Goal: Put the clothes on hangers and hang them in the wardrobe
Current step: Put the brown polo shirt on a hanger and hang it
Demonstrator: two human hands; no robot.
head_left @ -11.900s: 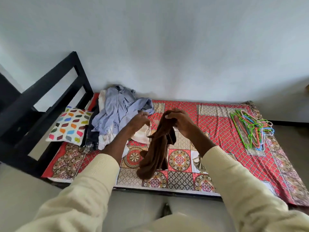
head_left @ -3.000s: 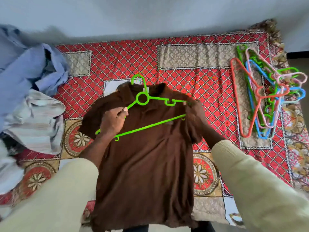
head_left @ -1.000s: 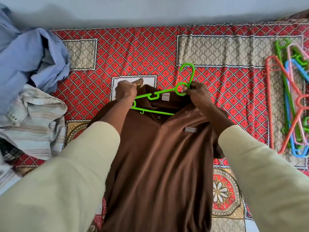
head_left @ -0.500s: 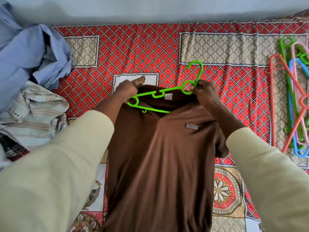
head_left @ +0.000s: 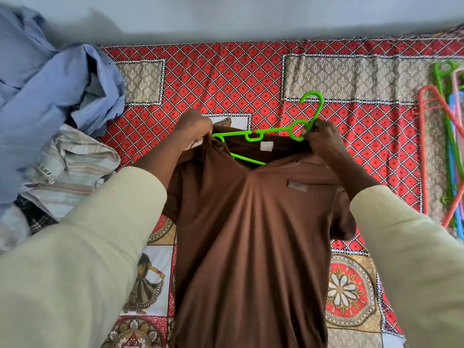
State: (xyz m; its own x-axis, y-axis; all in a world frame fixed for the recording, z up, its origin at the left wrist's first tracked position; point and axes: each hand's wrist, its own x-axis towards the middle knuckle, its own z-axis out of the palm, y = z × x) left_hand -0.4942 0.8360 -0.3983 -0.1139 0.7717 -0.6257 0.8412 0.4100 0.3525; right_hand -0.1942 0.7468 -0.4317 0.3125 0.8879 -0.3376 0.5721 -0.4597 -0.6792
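A brown polo shirt (head_left: 251, 234) hangs front-up over the bed, held at its shoulders. A bright green hanger (head_left: 273, 133) lies across the open collar, its lower bar inside the neck and its hook pointing up to the right. My left hand (head_left: 193, 129) grips the shirt's left shoulder and collar, where the hanger's left end is tucked under the fabric. My right hand (head_left: 321, 139) pinches the hanger's ring below the hook together with the right side of the collar. The wardrobe is out of view.
A patterned red bedspread (head_left: 226, 79) covers the bed against a pale wall. A pile of clothes sits at the left: a blue shirt (head_left: 50, 81) over a striped shirt (head_left: 70, 172). Several coloured hangers (head_left: 444, 146) lie at the right edge.
Over the last second the hanger's left end has slid under the shirt's left shoulder. Both hands have lifted the collar slightly. Earlier, the shirt lay flat with the hanger on top.
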